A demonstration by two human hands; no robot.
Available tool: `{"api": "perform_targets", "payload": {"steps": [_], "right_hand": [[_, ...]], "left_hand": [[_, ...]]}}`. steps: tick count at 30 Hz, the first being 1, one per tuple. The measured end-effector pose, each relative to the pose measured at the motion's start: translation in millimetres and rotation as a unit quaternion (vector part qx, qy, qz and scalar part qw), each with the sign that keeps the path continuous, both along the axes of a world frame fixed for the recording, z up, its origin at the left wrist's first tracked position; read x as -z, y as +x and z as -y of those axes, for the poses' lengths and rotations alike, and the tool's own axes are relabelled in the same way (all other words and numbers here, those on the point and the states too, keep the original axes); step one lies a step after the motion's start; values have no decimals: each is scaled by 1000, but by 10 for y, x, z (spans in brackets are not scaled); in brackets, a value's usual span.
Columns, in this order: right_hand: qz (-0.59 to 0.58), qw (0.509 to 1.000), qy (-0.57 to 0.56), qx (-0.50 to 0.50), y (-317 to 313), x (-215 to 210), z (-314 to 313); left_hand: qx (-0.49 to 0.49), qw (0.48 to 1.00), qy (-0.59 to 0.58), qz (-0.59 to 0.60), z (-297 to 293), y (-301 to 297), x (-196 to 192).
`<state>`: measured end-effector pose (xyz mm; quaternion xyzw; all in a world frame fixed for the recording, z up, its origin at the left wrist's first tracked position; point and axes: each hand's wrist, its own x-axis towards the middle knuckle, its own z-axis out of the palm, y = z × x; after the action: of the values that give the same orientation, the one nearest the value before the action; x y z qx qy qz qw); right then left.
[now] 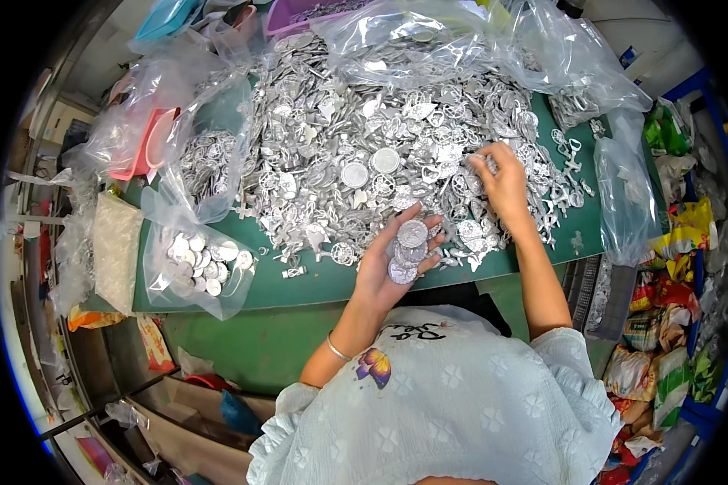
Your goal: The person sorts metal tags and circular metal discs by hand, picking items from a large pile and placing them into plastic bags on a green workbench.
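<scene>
A broad heap of small silvery metal pieces (332,129) in many shapes covers most of the green table. My left hand (376,271), palm up near the front edge, holds several round silver medallions (411,249) in an overlapping row, with the fingers curled around them. Over the right part of the heap, my right hand (503,179) is closed, thumb and fingertips together among the pieces. Whatever it pinches is too small and too hidden to name. Two larger round discs (354,175) lie on top of the heap, beyond my left hand.
A clear bag of plain round discs (206,263) lies at the front left, beside a bag of small pieces (209,166). Red trays (147,149) stand at the left, a purple basin (287,18) at the back. Clear plastic sheeting (429,36) drapes over the heap's far side. Shelves of packets (671,307) stand right.
</scene>
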<state>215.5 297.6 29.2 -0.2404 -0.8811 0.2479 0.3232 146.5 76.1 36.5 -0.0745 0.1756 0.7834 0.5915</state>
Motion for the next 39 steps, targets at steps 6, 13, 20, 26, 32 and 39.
{"api": "perform_targets", "payload": {"steps": [6,13,20,26,32,39], "right_hand": [[-16,861,-505,-66,239,-410,466],[-27,963,-265,-47,361,-192,459],[54,988,131,-62,255,-13,176],[4,996,74,55,384,125,-353],[20,992,-52,111,624,19,-417],[127,980,136,65,607,-36,-138]], "left_hand": [[27,996,-73,-44,-67,103,32],[71,997,-29,-18,-70,157,231],[58,992,-111,-5,-125,274,-13],[69,993,-58,73,-114,253,96],[95,992,-12,76,-143,290,106],[125,986,-64,88,-207,347,59]]}}
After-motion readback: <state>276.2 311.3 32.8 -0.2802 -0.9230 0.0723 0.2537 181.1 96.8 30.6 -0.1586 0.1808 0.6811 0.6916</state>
